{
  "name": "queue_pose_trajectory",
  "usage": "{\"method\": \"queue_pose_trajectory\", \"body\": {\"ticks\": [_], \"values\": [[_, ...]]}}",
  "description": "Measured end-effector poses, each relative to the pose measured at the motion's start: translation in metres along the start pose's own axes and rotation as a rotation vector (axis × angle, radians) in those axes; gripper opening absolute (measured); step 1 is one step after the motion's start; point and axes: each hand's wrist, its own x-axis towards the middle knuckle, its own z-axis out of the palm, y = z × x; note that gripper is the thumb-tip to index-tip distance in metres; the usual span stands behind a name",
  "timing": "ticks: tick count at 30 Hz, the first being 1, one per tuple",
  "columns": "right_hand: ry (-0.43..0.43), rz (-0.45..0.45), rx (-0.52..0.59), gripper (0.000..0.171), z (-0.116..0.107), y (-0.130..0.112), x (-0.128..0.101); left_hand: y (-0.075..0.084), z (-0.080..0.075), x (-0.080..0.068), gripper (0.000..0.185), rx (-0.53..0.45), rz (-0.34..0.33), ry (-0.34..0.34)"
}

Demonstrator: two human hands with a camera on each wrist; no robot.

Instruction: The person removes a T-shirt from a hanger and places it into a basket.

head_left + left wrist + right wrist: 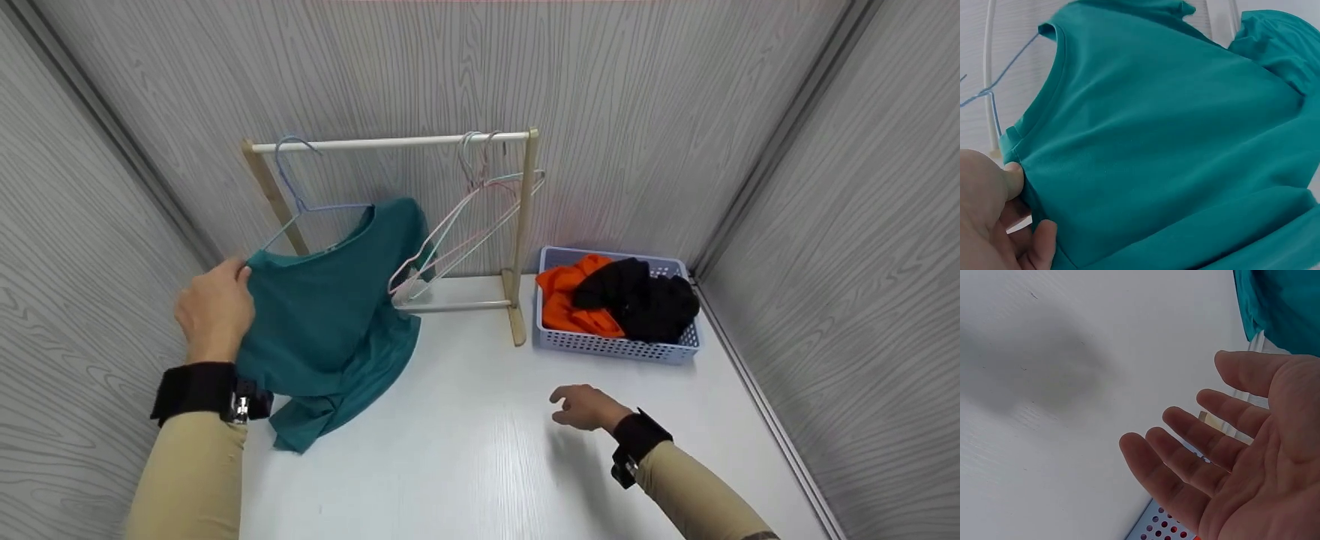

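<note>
A teal T-shirt (330,315) hangs on a blue wire hanger (296,191) from the wooden rack's rail (390,141), its hem trailing on the white table (480,450). My left hand (216,307) pinches the shirt's left shoulder; in the left wrist view thumb and fingers (1013,180) grip the teal T-shirt's (1174,146) shoulder seam beside the collar. My right hand (585,407) hovers over the table with fingers relaxed and holds nothing. The right wrist view shows the right hand's (1230,444) palm bare.
Several empty wire hangers (465,225) hang at the rack's right end. A pale blue basket (622,345) right of the rack holds an orange garment (574,300) and a black garment (645,300). Grey panel walls enclose the table.
</note>
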Motion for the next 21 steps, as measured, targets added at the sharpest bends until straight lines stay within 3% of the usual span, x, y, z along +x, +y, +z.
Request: {"method": "queue_pose_trajectory", "body": {"ticks": [5, 15, 21], "values": [[-0.004, -0.014, 0.007, 0.033, 0.001, 0.001, -0.001, -0.020, 0.008, -0.014, 0.037, -0.010, 0.004, -0.077], [-0.020, -0.011, 0.013, 0.034, -0.002, 0.011, -0.007, -0.062, 0.020, -0.039, 0.036, -0.053, 0.130, -0.232], [-0.014, 0.002, 0.036, 0.034, -0.008, 0.015, -0.014, -0.070, 0.028, -0.049, 0.036, -0.129, 0.219, -0.346]]}}
